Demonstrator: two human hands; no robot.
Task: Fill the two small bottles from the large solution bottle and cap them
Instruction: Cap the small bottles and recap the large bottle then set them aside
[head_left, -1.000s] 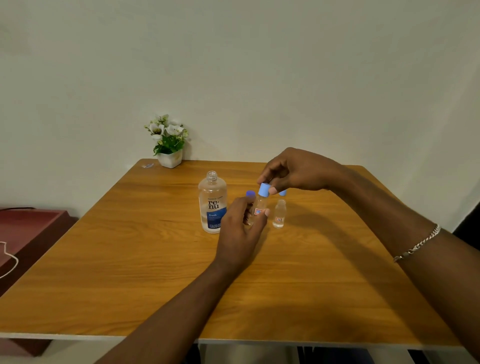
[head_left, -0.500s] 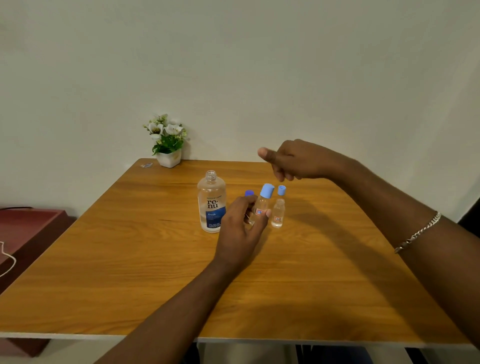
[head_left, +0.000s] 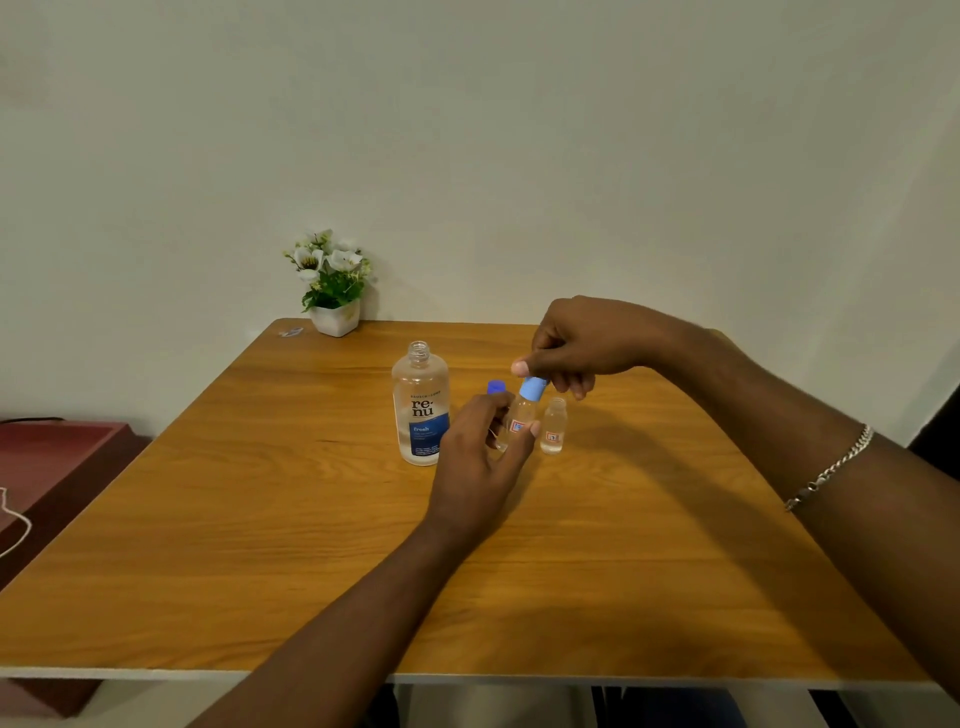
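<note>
Left hand (head_left: 475, 457) grips small bottle (head_left: 519, 421), tilted; right hand (head_left: 576, 340) pinches its light-blue cap (head_left: 533, 388). Second small bottle (head_left: 554, 427) uncapped beside.

Left forearm bare, in from 6 o'clock, angled toward 1 o'clock. Left grip (head_left: 480, 447) shows the back of the hand, with fingers and thumb curled round the small bottle (head_left: 519, 415) and the thumb tip on its 3 o'clock side. Right arm in from 4 o'clock, reaching toward 10 o'clock, chain bracelet (head_left: 831, 467) at the wrist. Right grip (head_left: 582, 338) sits at 1 o'clock of the left, knuckles up, thumb and forefinger pinching the light-blue cap (head_left: 534, 388), other fingers curled under. The two grips do not touch.
</note>
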